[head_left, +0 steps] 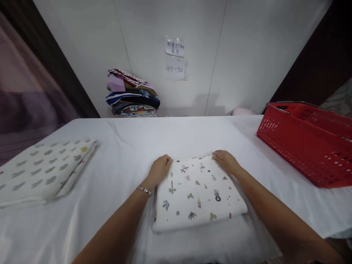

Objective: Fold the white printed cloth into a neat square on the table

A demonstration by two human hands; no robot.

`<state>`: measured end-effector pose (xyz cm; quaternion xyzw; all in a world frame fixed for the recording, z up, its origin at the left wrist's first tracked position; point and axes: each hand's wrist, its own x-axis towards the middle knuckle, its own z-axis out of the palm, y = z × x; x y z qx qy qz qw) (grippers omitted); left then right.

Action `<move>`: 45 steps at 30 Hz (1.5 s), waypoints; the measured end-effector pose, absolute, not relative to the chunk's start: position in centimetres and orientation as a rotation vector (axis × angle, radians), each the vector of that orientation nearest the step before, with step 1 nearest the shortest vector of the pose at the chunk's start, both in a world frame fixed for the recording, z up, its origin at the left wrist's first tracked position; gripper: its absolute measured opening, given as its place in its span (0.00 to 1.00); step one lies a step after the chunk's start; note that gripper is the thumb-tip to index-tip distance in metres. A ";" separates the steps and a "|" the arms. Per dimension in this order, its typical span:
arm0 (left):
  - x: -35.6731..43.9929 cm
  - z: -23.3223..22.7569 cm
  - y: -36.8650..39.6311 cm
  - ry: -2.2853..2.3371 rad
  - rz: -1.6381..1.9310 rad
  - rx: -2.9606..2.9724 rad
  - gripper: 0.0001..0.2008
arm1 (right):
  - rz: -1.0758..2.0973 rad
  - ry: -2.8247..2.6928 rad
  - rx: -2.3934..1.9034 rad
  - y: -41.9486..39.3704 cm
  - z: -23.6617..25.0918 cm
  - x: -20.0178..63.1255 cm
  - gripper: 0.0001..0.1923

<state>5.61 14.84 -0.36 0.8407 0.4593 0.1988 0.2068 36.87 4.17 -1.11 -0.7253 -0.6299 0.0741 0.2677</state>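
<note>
A folded white cloth [198,190] printed with small plants and figures lies in front of me on the white-covered table. My left hand [159,169], with a bracelet at the wrist, is closed on its far left corner. At the far right corner, my right hand [226,161] grips the fabric between thumb and fingers. Under the near side of the cloth spreads a pale, blurred, filmy layer [209,242]; whether it is plastic or fabric I cannot tell. The fingertips of both hands are partly hidden.
Another folded cloth [41,168], patterned with grey shapes, lies at the left. A red perforated basket [305,143] stands at the right. Beyond the far edge are a stack of folded textiles [133,93] and a wall with two paper notes [176,57].
</note>
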 end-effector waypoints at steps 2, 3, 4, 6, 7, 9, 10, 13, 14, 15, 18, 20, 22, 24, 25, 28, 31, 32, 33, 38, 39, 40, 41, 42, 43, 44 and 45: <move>5.7 -0.3 14.8 1.202 0.639 2.400 0.09 | 0.088 -1.775 -1.902 4.1 -0.5 36.2 0.15; 5.7 -0.3 14.7 1.149 0.694 2.432 0.09 | 0.059 -1.814 -1.861 4.1 -0.2 35.7 0.15; 5.8 -0.2 14.6 1.092 0.738 2.459 0.09 | 0.054 -1.859 -1.817 4.1 -0.1 35.3 0.14; 6.0 0.1 14.4 1.003 0.760 2.491 0.08 | 0.083 -1.944 -1.750 4.4 0.1 34.5 0.12; 6.1 0.3 14.3 0.979 0.741 2.498 0.08 | 0.102 -1.971 -1.738 4.6 0.1 34.1 0.11; 6.3 0.4 14.3 0.957 0.685 2.503 0.08 | 0.134 -1.992 -1.745 5.0 0.0 33.7 0.09; 6.3 0.4 14.3 0.952 0.669 2.502 0.07 | 0.144 -1.991 -1.753 5.2 -0.1 33.5 0.08; 6.5 0.2 14.4 0.940 0.695 2.489 0.05 | 0.143 -1.975 -1.749 5.4 -0.2 33.2 0.07; 6.6 0.1 14.4 0.930 0.706 2.488 0.04 | 0.139 -1.975 -1.739 5.4 -0.2 33.1 0.07; 6.6 0.0 14.4 0.919 0.713 2.487 0.03 | 0.139 -1.977 -1.730 5.3 -0.1 33.0 0.07; 6.7 0.1 14.5 0.870 0.721 2.498 0.04 | 0.216 -1.953 -1.756 5.0 0.3 32.7 0.08; 6.8 0.2 14.5 0.899 0.734 2.504 0.04 | 0.305 -1.861 -1.824 4.9 0.6 32.5 0.07; 6.8 0.3 14.6 1.022 0.707 2.470 0.04 | 0.381 -1.760 -1.911 4.9 0.8 32.4 0.06; 6.9 0.4 14.7 1.163 0.635 2.381 0.05 | 0.429 -1.720 -1.989 5.2 0.9 32.2 0.06; 6.9 0.4 14.7 1.209 0.600 2.332 0.05 | 0.441 -1.721 -2.015 5.4 0.9 32.2 0.06; 7.0 0.2 14.7 1.252 0.577 2.244 0.05 | 0.442 -1.720 -2.042 5.8 0.9 32.2 0.06; 6.9 -0.2 15.0 1.215 0.620 2.227 0.05 | 0.416 -1.733 -2.032 5.9 0.7 32.1 0.06; 6.8 -0.3 15.0 1.205 0.637 2.228 0.05 | 0.396 -1.744 -2.029 5.9 0.6 32.0 0.07; 6.7 -0.3 15.0 1.201 0.658 2.243 0.06 | 0.373 -1.760 -2.028 5.9 0.5 32.0 0.07; 7.0 1.0 13.1 1.049 0.718 2.554 0.14 | 0.286 -1.837 -2.031 5.8 0.1 32.0 0.09; 7.2 1.2 12.3 0.958 0.679 2.629 0.15 | 0.274 -1.846 -2.040 5.9 0.2 32.0 0.10; 7.5 1.3 11.6 0.871 0.611 2.697 0.15 | 0.263 -1.857 -2.052 5.9 0.2 32.1 0.10; 7.7 1.2 10.9 0.837 0.539 2.743 0.17 | 0.256 -1.876 -2.065 5.9 0.3 32.1 0.11; 7.9 1.0 10.4 0.846 0.465 2.766 0.21 | 0.247 -1.905 -2.076 5.9 0.5 32.0 0.11; 8.1 0.7 10.0 0.858 0.391 2.780 0.25 | 0.219 -1.936 -2.087 5.7 0.7 31.8 0.13; 8.2 0.2 9.8 0.873 0.347 2.792 0.27 | 0.167 -1.966 -2.093 5.5 0.8 31.3 0.14; 8.3 -0.2 9.8 0.884 0.321 2.804 0.29 | 0.101 -1.993 -2.092 5.1 1.0 30.8 0.16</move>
